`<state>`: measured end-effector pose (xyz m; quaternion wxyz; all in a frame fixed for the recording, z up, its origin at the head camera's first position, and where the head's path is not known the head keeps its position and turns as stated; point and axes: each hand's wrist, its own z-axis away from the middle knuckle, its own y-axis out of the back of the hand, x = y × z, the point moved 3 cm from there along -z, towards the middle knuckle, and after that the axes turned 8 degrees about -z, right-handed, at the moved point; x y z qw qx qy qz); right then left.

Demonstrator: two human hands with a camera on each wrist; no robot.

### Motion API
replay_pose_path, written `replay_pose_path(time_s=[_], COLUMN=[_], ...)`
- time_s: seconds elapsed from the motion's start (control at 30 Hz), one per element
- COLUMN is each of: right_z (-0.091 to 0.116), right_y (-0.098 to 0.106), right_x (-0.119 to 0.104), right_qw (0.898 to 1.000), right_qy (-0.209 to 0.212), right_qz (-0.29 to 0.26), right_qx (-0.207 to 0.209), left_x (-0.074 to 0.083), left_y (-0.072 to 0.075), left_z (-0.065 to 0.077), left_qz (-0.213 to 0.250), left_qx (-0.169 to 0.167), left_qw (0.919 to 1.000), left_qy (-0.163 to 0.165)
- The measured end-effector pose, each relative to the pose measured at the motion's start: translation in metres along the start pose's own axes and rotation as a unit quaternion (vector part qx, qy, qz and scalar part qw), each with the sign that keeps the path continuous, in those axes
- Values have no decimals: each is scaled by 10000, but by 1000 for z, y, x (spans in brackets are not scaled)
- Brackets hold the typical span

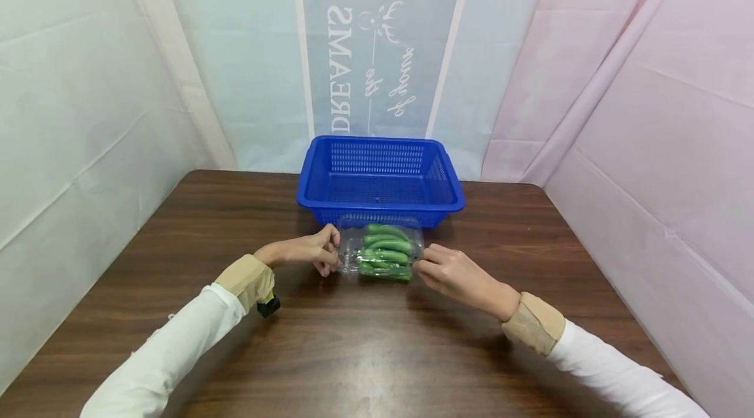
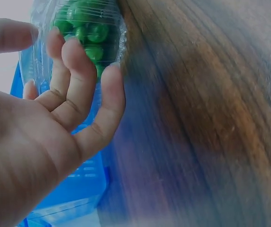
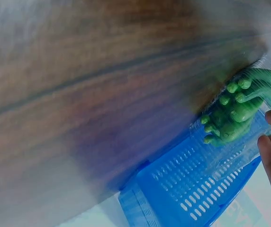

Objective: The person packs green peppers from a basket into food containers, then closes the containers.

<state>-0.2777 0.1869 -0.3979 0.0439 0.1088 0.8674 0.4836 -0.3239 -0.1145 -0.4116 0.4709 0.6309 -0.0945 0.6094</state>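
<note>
A clear plastic clamshell box (image 1: 350, 241) holds several long, curved green vegetables (image 1: 387, 244). My left hand (image 1: 305, 252) pinches the box's left edge; in the left wrist view its thumb (image 2: 10, 37) lies at the edge while the other fingers curl beside the box. On the opposite side my right hand (image 1: 456, 274) pinches the right edge between thumb and fingers, also seen in the right wrist view at the box's clear rim (image 3: 268, 130). The lid side faces up, and the box is in front of the basket, overlapping its front wall in the head view.
A blue perforated plastic basket (image 1: 379, 206) stands at the back middle of the brown wooden table (image 1: 365, 346). Pale cloth panels (image 1: 253, 52) enclose the table at the back and both sides. Each wrist wears a tan band (image 1: 535, 323).
</note>
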Motion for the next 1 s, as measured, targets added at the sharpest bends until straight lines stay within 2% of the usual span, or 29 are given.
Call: replay_pose_path(time_s=[0.2,0.33,0.53,0.67,0.8,0.9,1.0], right_z=[-4,-5,-5,-7,-13,-20,-24], right_y=[2,2,2,3,9,16,26], right_x=[3,3,0,0,4,8,13], right_qw=[9989,9978,9985,9995,9995,9970,9908], right_qy=[217,375,328,168,-88,-260,-674], right_qz=[401,540,420,251,-23,-348,-666], right_qx=[-44,29,76,-55,-312,-636,-967], left_x=[1,4,6,7,8,6,5], left_y=[-1,0,0,1,8,18,27], left_z=[-2,-1,0,2,3,5,14], left_qz=[90,142,30,8,-50,-243,-575], left_qx=[-8,-42,-105,-100,-129,-150,-1], left_qw=[9995,9995,9996,9999,9999,9995,9983], left_qy=[-291,-286,-260,-104,79,148,64])
